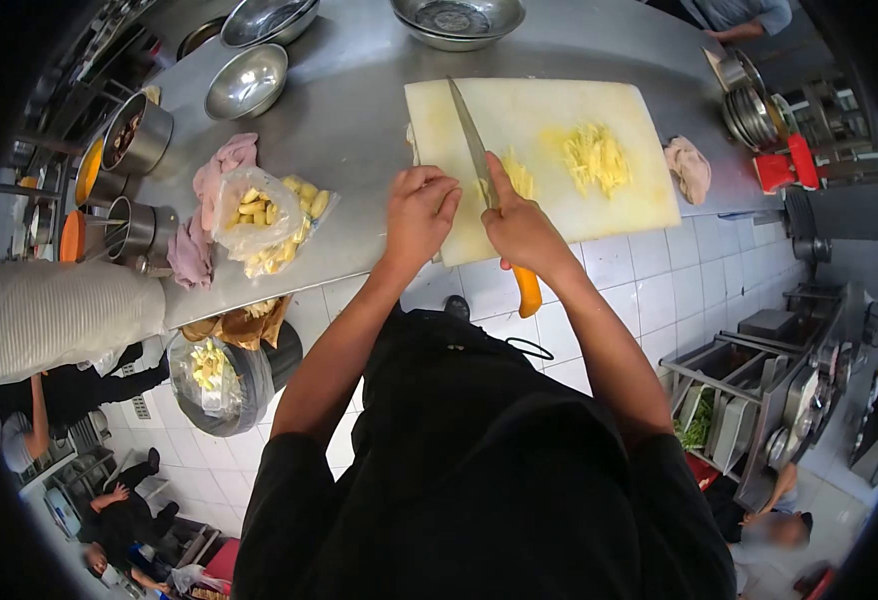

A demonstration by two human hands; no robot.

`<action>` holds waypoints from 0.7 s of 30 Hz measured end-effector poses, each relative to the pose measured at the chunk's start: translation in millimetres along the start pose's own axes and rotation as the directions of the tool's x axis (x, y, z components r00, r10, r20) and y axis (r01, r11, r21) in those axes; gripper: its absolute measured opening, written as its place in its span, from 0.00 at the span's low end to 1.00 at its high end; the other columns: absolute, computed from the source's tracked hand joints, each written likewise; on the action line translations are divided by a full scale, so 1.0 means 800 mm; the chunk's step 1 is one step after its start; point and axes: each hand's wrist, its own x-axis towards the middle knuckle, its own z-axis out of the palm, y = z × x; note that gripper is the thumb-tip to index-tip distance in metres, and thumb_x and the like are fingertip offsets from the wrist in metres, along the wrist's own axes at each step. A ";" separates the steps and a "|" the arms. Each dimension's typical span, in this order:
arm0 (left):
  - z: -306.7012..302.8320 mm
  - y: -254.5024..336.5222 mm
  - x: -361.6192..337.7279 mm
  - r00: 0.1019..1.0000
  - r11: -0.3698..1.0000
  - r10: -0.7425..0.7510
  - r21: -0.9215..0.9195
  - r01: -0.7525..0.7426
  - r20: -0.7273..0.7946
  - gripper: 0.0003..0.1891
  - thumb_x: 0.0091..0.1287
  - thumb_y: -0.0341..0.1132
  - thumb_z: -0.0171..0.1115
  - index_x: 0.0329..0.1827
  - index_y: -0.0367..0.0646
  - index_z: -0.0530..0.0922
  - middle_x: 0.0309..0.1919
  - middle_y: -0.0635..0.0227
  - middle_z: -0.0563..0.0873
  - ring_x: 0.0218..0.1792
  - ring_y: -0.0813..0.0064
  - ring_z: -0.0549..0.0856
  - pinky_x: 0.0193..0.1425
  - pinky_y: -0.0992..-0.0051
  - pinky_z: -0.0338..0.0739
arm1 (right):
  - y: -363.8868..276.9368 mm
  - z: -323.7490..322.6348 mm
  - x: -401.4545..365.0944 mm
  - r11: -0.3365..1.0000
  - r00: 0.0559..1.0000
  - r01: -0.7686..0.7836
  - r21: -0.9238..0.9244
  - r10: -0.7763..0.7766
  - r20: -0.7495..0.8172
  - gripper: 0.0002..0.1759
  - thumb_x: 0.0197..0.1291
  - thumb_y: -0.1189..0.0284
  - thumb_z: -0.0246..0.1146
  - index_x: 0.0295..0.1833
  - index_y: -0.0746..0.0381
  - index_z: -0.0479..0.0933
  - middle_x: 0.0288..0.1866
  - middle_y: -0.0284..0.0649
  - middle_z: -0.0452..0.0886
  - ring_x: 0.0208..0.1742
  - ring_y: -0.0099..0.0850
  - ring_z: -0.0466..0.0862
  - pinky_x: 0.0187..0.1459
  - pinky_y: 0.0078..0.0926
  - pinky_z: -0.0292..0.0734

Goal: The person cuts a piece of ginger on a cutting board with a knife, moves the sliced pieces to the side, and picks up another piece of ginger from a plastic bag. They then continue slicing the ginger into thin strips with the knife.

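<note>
My right hand [526, 232] grips the orange-yellow handle of a long kitchen knife [470, 127], index finger stretched along the top. Its blade points away from me over the white cutting board [489, 105]. On the blade's left side, my left hand [421, 215] is closed, its fingertips curled close to the blade. Whatever those fingers hold, if anything, is hidden. Just right of the blade lies a small group of pale yellow strips [519, 178], and a bigger pile of yellow strips [597, 160] sits farther right on the board.
A plastic bag [259, 215] of peeled yellow pieces lies left, beside pink cloths [225, 165]. Metal bowls [247, 82] stand at the back. Another cloth [688, 170] lies right of the board. A lined bin [221, 385] stands below the table edge. Other people are around.
</note>
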 end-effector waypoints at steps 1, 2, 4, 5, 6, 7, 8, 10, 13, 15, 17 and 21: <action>0.002 0.000 0.000 1.000 1.000 0.021 0.008 -0.021 -0.001 0.07 0.63 0.29 0.75 0.43 0.41 0.91 0.44 0.67 0.88 0.49 0.61 0.83 0.53 0.66 0.80 | 0.002 0.004 0.001 1.000 1.000 0.016 -0.017 -0.016 -0.008 0.45 0.69 0.73 0.50 0.89 0.58 0.42 0.32 0.56 0.87 0.21 0.42 0.86 0.37 0.40 0.86; 0.005 -0.001 0.000 1.000 1.000 0.001 -0.001 -0.001 0.010 0.07 0.62 0.30 0.75 0.43 0.42 0.91 0.44 0.67 0.88 0.49 0.61 0.83 0.54 0.66 0.79 | 0.004 0.007 0.002 1.000 1.000 0.017 -0.019 -0.017 -0.011 0.45 0.69 0.73 0.50 0.89 0.58 0.42 0.32 0.56 0.87 0.21 0.42 0.86 0.38 0.41 0.86; 0.011 0.003 0.006 0.999 0.999 -0.038 -0.018 0.038 0.031 0.07 0.62 0.31 0.75 0.42 0.43 0.91 0.43 0.69 0.87 0.49 0.62 0.83 0.55 0.65 0.78 | 0.006 0.011 0.004 1.000 1.000 0.019 -0.024 -0.019 -0.015 0.45 0.69 0.73 0.50 0.89 0.58 0.41 0.32 0.56 0.87 0.22 0.44 0.86 0.38 0.42 0.86; 0.013 0.005 0.010 0.998 0.999 -0.028 0.024 0.027 0.050 0.06 0.62 0.31 0.75 0.41 0.43 0.91 0.43 0.69 0.87 0.49 0.62 0.83 0.55 0.65 0.76 | 0.008 0.014 0.006 1.000 1.000 0.017 -0.017 -0.017 -0.017 0.46 0.68 0.74 0.49 0.89 0.56 0.41 0.33 0.56 0.86 0.21 0.43 0.85 0.36 0.41 0.86; 0.016 0.005 0.013 0.997 0.998 -0.018 0.064 0.013 0.070 0.06 0.62 0.32 0.75 0.41 0.44 0.91 0.42 0.70 0.87 0.49 0.63 0.83 0.56 0.64 0.74 | 0.010 0.016 0.007 1.000 1.000 0.015 -0.008 -0.015 -0.021 0.46 0.68 0.74 0.49 0.90 0.54 0.40 0.34 0.56 0.86 0.21 0.42 0.84 0.35 0.40 0.85; 0.019 0.005 0.016 0.996 0.995 -0.006 0.104 -0.004 0.090 0.06 0.62 0.32 0.75 0.40 0.45 0.92 0.42 0.71 0.87 0.49 0.64 0.83 0.56 0.64 0.73 | 0.013 0.017 0.010 1.000 1.000 0.014 -0.001 -0.014 -0.027 0.47 0.68 0.75 0.48 0.90 0.51 0.39 0.36 0.55 0.85 0.20 0.41 0.84 0.33 0.39 0.85; 0.020 0.006 0.017 0.994 0.994 -0.012 0.111 0.000 0.111 0.05 0.61 0.32 0.75 0.39 0.46 0.92 0.42 0.71 0.86 0.49 0.64 0.82 0.56 0.64 0.71 | 0.020 0.021 0.015 0.998 0.997 0.051 -0.047 -0.053 -0.053 0.46 0.68 0.74 0.48 0.90 0.53 0.40 0.35 0.56 0.86 0.20 0.42 0.84 0.34 0.40 0.85; 0.024 0.004 0.019 0.987 0.992 -0.022 0.127 0.001 0.159 0.05 0.61 0.32 0.74 0.38 0.47 0.92 0.41 0.72 0.86 0.50 0.65 0.82 0.56 0.64 0.68 | 0.037 0.030 0.027 0.984 0.986 0.120 -0.135 -0.134 -0.102 0.45 0.68 0.73 0.49 0.89 0.57 0.41 0.33 0.57 0.87 0.21 0.45 0.85 0.38 0.42 0.86; 0.028 0.001 0.018 0.991 0.993 0.014 0.117 -0.029 0.130 0.05 0.60 0.31 0.74 0.38 0.48 0.92 0.41 0.73 0.86 0.50 0.65 0.81 0.55 0.64 0.68 | 0.039 0.029 0.038 0.975 0.968 0.186 -0.123 -0.203 -0.148 0.45 0.69 0.73 0.50 0.89 0.57 0.42 0.34 0.58 0.87 0.27 0.50 0.87 0.41 0.47 0.85; 0.027 0.002 0.020 0.985 0.990 -0.004 0.138 -0.020 0.173 0.05 0.61 0.31 0.74 0.38 0.48 0.92 0.41 0.73 0.86 0.50 0.65 0.82 0.55 0.64 0.68 | 0.019 0.012 0.036 0.996 0.993 0.092 0.004 -0.091 -0.076 0.44 0.68 0.72 0.51 0.89 0.57 0.45 0.36 0.59 0.87 0.32 0.54 0.88 0.44 0.50 0.84; 0.024 0.005 0.022 0.983 0.987 -0.001 0.158 -0.029 0.183 0.05 0.62 0.31 0.73 0.39 0.48 0.92 0.41 0.73 0.86 0.50 0.64 0.82 0.55 0.63 0.68 | 0.009 0.001 0.031 0.995 0.996 0.071 0.075 -0.067 -0.055 0.44 0.68 0.71 0.52 0.89 0.56 0.47 0.37 0.61 0.87 0.35 0.57 0.88 0.46 0.52 0.83; 0.021 0.003 0.016 0.996 0.993 0.020 0.117 -0.030 0.088 0.06 0.65 0.29 0.71 0.42 0.44 0.92 0.42 0.67 0.88 0.50 0.59 0.83 0.56 0.61 0.74 | 0.052 0.007 0.037 0.979 0.966 0.203 0.027 -0.196 -0.166 0.42 0.70 0.71 0.52 0.89 0.50 0.51 0.38 0.57 0.86 0.26 0.45 0.85 0.38 0.41 0.85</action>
